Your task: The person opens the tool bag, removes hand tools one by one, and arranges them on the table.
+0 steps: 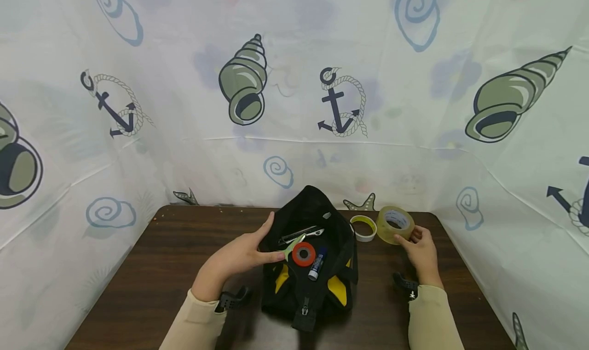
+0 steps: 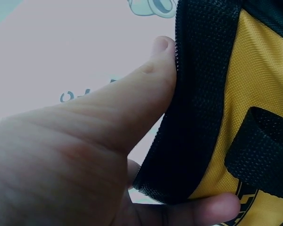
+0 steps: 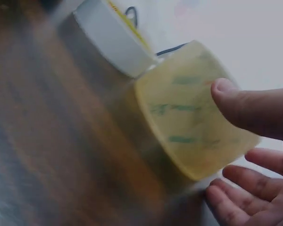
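An unzipped black and yellow tool bag (image 1: 294,283) stands on the table with its mouth open. My left hand (image 1: 239,255) grips the bag's left rim; in the left wrist view the thumb lies along the zip edge and a finger reaches over the yellow side (image 2: 262,61). Inside the bag show a red tape roll (image 1: 295,258), a blue glue stick (image 1: 316,264), a pale green handle (image 1: 291,248) and a slim dark and silver tool (image 1: 294,236). To the right, my right hand (image 1: 422,253) holds a yellowish clear packing tape roll (image 1: 385,232) between thumb and fingers.
Left of the packing tape is a white tape roll (image 1: 365,238) with a yellow inside, close to the bag's right side. The dark wooden table (image 1: 193,242) ends at the back against a white curtain (image 1: 294,161) printed with shells and anchors.
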The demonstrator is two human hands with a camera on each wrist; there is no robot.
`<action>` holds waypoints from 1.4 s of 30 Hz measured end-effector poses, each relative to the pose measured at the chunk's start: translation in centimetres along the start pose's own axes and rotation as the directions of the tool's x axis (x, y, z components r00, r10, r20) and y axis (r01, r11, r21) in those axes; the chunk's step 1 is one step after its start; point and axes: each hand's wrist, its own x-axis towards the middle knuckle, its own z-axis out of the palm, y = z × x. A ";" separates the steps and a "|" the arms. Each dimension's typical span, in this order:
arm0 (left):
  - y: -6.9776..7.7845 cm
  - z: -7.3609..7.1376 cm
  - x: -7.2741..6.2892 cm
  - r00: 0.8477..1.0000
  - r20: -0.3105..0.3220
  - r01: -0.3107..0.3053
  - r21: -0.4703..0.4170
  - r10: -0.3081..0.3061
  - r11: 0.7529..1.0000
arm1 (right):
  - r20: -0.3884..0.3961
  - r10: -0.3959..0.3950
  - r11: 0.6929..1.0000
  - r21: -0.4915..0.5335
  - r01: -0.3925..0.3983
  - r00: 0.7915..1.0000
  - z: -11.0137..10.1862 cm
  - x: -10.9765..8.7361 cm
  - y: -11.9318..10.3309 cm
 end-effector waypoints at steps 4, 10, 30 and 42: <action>0.1 0.0 0.0 1.000 0.005 0.002 0.000 -0.002 1.000 | -0.034 -0.007 1.000 -0.004 0.007 0.999 -1.0 -0.1 -0.7; 0.0 0.1 0.1 1.000 0.005 0.000 0.001 0.000 1.000 | -0.082 -0.070 0.997 0.006 0.071 0.994 -1.6 -0.3 -3.0; 0.1 0.1 0.1 1.000 0.004 -0.006 0.005 0.006 1.000 | -0.095 -0.338 0.940 0.015 0.341 0.936 -1.2 -4.7 -12.3; 0.1 0.1 0.1 1.000 0.004 -0.005 0.004 0.005 1.000 | 0.032 -0.547 0.833 -0.084 0.548 0.836 1.9 -7.9 -15.7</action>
